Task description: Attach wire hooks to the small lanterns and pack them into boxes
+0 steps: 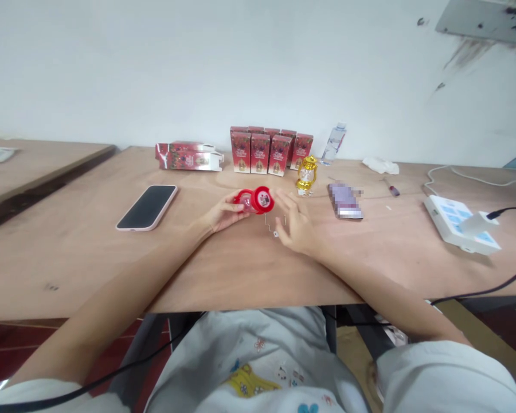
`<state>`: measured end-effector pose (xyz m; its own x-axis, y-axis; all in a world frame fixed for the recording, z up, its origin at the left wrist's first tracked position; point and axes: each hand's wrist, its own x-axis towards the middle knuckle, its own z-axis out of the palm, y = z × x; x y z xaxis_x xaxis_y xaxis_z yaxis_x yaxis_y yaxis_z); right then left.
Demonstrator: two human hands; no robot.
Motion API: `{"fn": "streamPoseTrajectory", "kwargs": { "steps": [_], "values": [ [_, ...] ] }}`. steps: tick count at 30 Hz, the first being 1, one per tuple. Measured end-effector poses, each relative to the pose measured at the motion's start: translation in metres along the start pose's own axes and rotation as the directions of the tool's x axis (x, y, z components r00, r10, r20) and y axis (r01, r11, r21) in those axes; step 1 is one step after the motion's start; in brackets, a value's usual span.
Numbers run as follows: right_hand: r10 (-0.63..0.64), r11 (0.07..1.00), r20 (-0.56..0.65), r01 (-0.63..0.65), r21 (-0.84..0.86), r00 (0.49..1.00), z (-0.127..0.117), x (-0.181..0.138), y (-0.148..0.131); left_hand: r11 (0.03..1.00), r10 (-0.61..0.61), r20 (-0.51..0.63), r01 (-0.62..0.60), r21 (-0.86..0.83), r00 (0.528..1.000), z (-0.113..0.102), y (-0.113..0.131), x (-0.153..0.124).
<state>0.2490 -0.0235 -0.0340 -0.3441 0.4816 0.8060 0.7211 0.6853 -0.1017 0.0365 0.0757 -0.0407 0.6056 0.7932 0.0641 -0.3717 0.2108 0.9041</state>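
My left hand [226, 213] is closed around a small red lantern [246, 201] with a clear middle, tipped on its side above the table. The lantern's round red base, with a label on it, faces right. Close by on the right, my right hand [300, 228] has its fingers apart and holds nothing that I can see. A thin bent wire piece [276, 233] shows between the two hands, by the right thumb. Beyond the right hand stands a gold lantern [307, 174], upright, with small clear bits at its foot.
Several red boxes [260, 152] stand by the wall, beside flattened red boxes [189, 158]. A clear bottle [334, 143], white tissue [380, 166] and screwdriver [393, 189] lie or stand right. Phones [147, 208] flank my hands; a power strip [460, 222] is far right.
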Motion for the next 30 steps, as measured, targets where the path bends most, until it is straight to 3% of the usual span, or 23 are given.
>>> {"fn": "streamPoseTrajectory", "kwargs": {
  "steps": [2, 4, 8, 10, 12, 14, 17, 21, 23, 26, 30],
  "values": [
    [0.057, 0.996, 0.037, -0.059, 0.069, 0.998, -0.008, 0.002, 0.009, 1.000, -0.006, -0.022, 0.006, -0.020, 1.000, 0.000, 0.001, 0.000],
    [0.042, 0.986, 0.183, -0.070, 0.151, 0.982, -0.016, 0.003, 0.020, 0.999, -0.025, -0.026, 0.024, -0.033, 0.999, -0.001, 0.002, 0.000],
    [-0.037, 0.963, 0.521, -0.108, 0.245, 0.852, -0.021, 0.004, 0.036, 0.998, -0.047, -0.029, 0.046, -0.053, 0.998, -0.001, 0.003, 0.000],
    [-0.012, 0.971, 0.597, -0.134, 0.199, 0.802, -0.018, 0.004, 0.039, 0.997, -0.049, -0.035, 0.047, -0.055, 0.998, -0.001, 0.004, 0.000],
    [0.007, 0.976, 0.623, -0.142, 0.166, 0.782, -0.014, 0.003, 0.040, 0.997, -0.047, -0.032, 0.045, -0.056, 0.998, 0.000, 0.004, 0.000],
    [-0.001, 0.973, 0.615, -0.142, 0.184, 0.788, -0.011, 0.002, 0.040, 0.997, -0.044, -0.025, 0.042, -0.060, 0.999, 0.000, 0.004, 0.000],
    [-0.005, 0.950, 0.536, -0.163, 0.265, 0.844, -0.011, 0.004, 0.037, 0.998, -0.042, -0.023, 0.041, -0.055, 0.999, 0.001, 0.004, 0.000],
    [0.170, 0.845, 0.327, -0.308, 0.437, 0.930, -0.014, 0.007, 0.029, 0.999, -0.045, -0.022, 0.045, -0.019, 0.999, 0.000, 0.004, 0.000],
    [0.318, 0.718, 0.250, -0.405, 0.566, 0.914, -0.013, 0.009, 0.024, 0.999, -0.044, -0.010, 0.044, -0.002, 0.999, 0.000, 0.003, 0.000],
    [0.492, 0.507, 0.215, -0.479, 0.717, 0.843, -0.011, 0.011, 0.016, 0.999, -0.047, 0.023, 0.047, 0.012, 0.999, -0.001, 0.003, 0.001],
    [0.565, 0.404, 0.194, -0.474, 0.782, 0.802, -0.009, 0.013, 0.007, 0.998, -0.048, 0.062, 0.045, 0.043, 0.997, -0.001, 0.003, 0.001]
  ]
}}
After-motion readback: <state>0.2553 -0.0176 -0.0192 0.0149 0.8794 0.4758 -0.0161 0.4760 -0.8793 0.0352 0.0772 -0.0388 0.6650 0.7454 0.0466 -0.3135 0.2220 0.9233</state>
